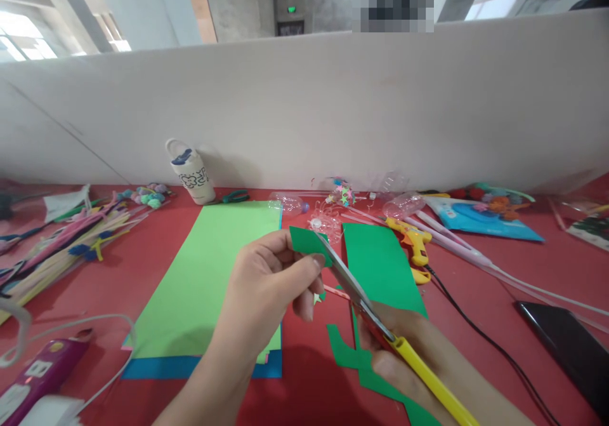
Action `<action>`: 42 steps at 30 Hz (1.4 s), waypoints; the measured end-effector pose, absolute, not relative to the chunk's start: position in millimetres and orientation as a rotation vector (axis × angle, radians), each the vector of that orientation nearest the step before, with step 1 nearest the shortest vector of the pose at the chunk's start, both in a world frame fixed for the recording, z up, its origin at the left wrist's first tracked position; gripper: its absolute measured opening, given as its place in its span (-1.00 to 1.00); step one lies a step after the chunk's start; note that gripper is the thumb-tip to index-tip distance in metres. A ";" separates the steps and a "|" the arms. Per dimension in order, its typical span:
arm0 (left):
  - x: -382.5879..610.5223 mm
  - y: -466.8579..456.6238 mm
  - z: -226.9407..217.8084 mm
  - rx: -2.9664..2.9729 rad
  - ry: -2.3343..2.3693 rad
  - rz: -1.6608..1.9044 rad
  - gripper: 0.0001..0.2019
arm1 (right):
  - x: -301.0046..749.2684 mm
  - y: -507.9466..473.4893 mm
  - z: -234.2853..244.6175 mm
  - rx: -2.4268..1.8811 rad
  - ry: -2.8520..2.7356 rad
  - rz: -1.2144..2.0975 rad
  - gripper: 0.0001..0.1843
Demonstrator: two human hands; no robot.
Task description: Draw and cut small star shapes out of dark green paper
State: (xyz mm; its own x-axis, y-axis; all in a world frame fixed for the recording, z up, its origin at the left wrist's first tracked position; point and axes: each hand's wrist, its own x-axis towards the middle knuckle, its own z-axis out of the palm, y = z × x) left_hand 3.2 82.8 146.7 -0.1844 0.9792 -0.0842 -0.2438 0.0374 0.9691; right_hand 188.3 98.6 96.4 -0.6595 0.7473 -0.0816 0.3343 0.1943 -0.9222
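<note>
My left hand pinches a small piece of green paper between thumb and fingers above the middle of the table. In my right hand is a pair of scissors with a yellow handle. Its blades point up and left and meet the right edge of the green paper. Beneath my right hand lie cut strips of green paper. Farther back a larger dark green sheet lies flat, partly covered by that hand. The lower fingers of the right hand are partly hidden.
Light green sheets lie left over a blue one. Behind stand a white tumbler and green-handled pliers. Clear plastic bottles, a yellow glue gun with a cord, a black phone and a purple power strip surround the work.
</note>
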 end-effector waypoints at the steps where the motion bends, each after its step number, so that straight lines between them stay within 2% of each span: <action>1: 3.4 83.0 146.7 0.882 1.189 1.405 -0.96 | 188.5 98.4 95.8 -1.015 -2.084 1.462 -0.33; 9: 3.0 83.6 144.3 0.897 1.190 1.407 -0.95 | 186.4 96.7 96.2 -1.039 -2.046 1.511 -0.36; 42: -0.9 84.7 141.5 0.890 1.073 1.393 -0.96 | 188.1 99.0 89.6 -1.033 -2.097 1.374 -0.36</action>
State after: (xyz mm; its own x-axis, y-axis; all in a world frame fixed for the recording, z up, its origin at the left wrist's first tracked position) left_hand -0.9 84.7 141.5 -0.1064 0.9926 -0.0579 -0.3093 0.0223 0.9507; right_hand 188.1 99.0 89.6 -0.6318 0.7738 -0.0455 0.3507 0.2330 -0.9070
